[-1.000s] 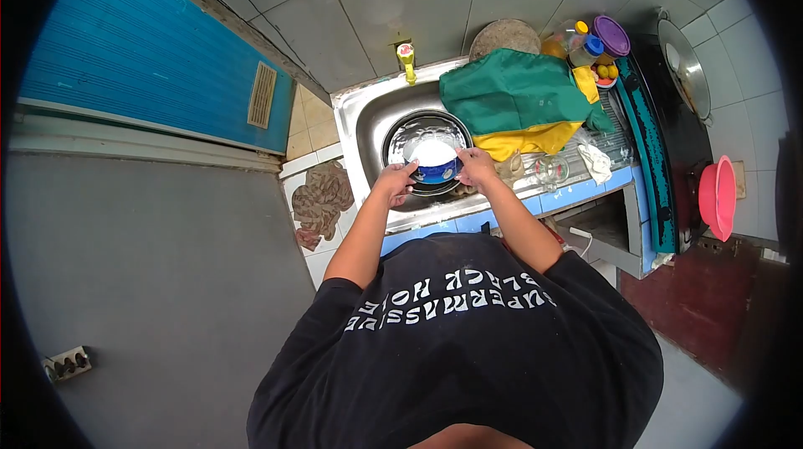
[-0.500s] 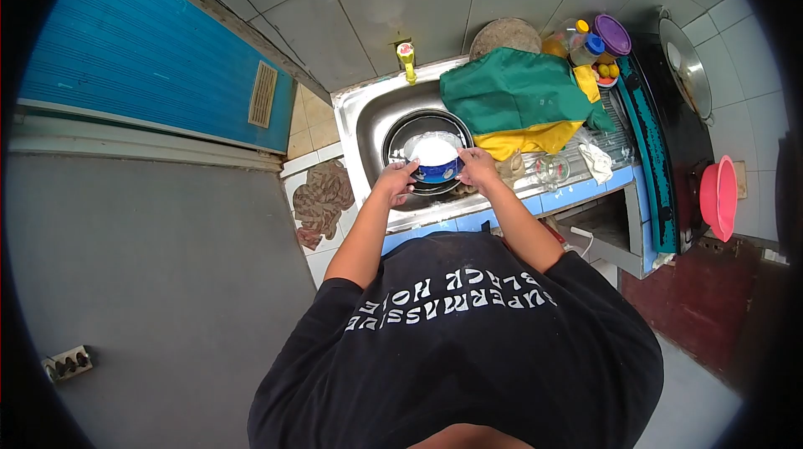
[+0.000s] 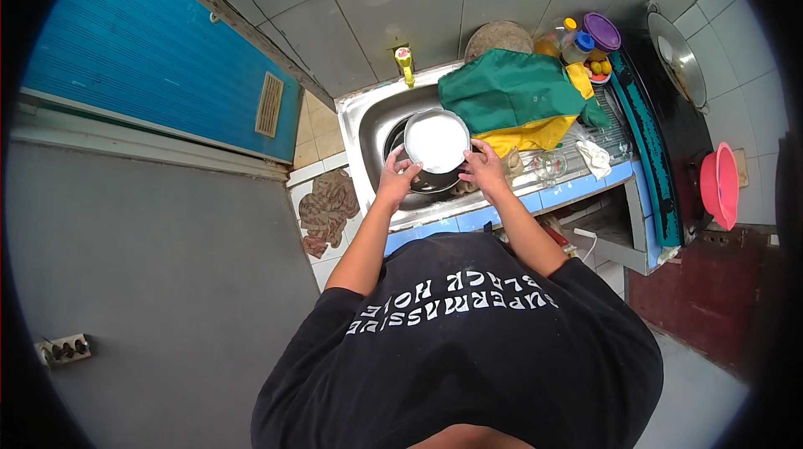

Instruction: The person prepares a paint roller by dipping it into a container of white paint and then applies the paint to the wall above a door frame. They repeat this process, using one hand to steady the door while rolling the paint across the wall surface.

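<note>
A round bowl (image 3: 437,141), white within and with a greyish rim, is held over the sink (image 3: 368,124) with its white round face toward me. My left hand (image 3: 396,178) is closed on its near left edge, thumb on the rim. At the near right edge my right hand (image 3: 485,169) grips it the same way. Beneath the bowl, a dark round pan (image 3: 393,141) sits in the basin, mostly covered by it. A yellow-green tap (image 3: 405,64) stands behind.
A green and yellow cloth (image 3: 510,97) lies on the drainboard right of the basin. Nearby are a clear glass (image 3: 549,166), a white rag (image 3: 594,158) and lidded containers (image 3: 600,32). A black stove (image 3: 669,114) stands further right; a crumpled brown cloth (image 3: 328,208) lies left.
Both hands have tipped the bowl so its white round face turns toward me. Its blue patterned side, visible before, is now out of sight.
</note>
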`<state>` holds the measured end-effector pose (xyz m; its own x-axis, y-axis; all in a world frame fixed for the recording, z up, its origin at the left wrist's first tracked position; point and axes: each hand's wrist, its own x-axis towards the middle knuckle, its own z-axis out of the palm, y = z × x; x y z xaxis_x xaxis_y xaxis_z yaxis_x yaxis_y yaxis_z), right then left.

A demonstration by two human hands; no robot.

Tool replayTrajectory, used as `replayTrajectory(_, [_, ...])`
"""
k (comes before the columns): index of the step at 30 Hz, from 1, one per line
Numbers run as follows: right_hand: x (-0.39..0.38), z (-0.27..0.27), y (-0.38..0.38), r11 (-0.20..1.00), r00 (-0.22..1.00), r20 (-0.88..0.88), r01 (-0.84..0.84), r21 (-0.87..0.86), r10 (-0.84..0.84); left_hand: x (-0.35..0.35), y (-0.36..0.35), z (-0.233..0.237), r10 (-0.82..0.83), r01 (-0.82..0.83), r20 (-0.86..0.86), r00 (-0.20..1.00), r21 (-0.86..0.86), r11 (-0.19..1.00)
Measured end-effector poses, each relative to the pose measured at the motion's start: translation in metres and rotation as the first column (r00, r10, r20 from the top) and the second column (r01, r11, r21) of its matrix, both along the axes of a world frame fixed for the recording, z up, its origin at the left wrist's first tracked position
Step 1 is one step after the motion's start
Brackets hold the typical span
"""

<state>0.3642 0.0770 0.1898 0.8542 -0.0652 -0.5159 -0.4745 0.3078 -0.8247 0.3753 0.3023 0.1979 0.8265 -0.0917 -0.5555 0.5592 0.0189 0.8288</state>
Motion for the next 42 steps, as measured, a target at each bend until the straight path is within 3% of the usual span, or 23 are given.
replayTrajectory(15, [-0.069,0.045,-0.022,0.997,0.997,0.049,0.058,-0.049,-0.055,-0.060,-0.023,0.032,-0.021,0.023,0.070,0.997,-0.030,0.999])
replayTrajectory(22, [-0.125,0.052,-0.023,0.984,0.985,0.020,0.170,-0.055,-0.169,-0.093,-0.028,0.038,-0.149,0.149,0.006,0.989,0.009,0.989])
replayTrajectory(30, [-0.210,0.057,-0.003,0.948,0.952,0.032,0.306,-0.090,-0.305,-0.140,-0.013,0.040,-0.338,0.338,0.092,0.937,0.020,0.941])
replayTrajectory(35, [-0.271,0.067,0.024,0.926,0.929,0.027,0.370,-0.067,-0.369,-0.188,-0.002,0.046,-0.345,0.347,0.084,0.935,-0.013,0.938])
replayTrajectory(42, [-0.359,0.045,0.047,0.838,0.844,-0.057,0.519,-0.169,-0.534,-0.252,0.000,0.001,-0.450,0.455,0.084,0.889,-0.061,0.888])
